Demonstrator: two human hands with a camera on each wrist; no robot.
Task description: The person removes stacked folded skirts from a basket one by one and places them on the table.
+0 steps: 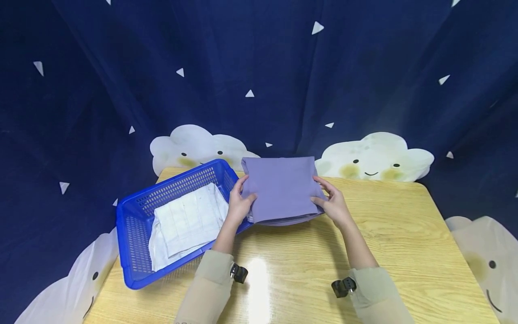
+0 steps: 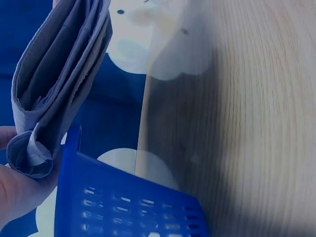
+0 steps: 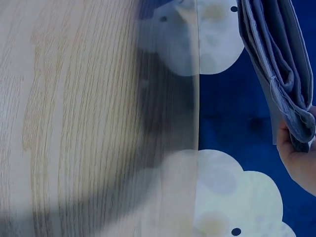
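Observation:
A folded purple cloth point(image 1: 281, 189), several layers thick, is held up over the table's back part. My left hand point(image 1: 239, 202) pinches its left edge, thumb on the front face. At its right edge my right hand point(image 1: 332, 202) grips the layers in the same manner. Both wrist views show the stacked folds of the cloth point(image 2: 59, 74) edge-on, raised off the wood. Just left of my left hand stands a blue plastic basket point(image 1: 133, 281), with folded white cloth point(image 1: 194, 220) lying inside.
The wooden table point(image 1: 299, 279) extends to the right and toward me. Behind it hangs a dark blue curtain point(image 1: 275, 54) with white triangles and smiling clouds. The basket's right rim lies close to my left hand and partly behind the purple cloth.

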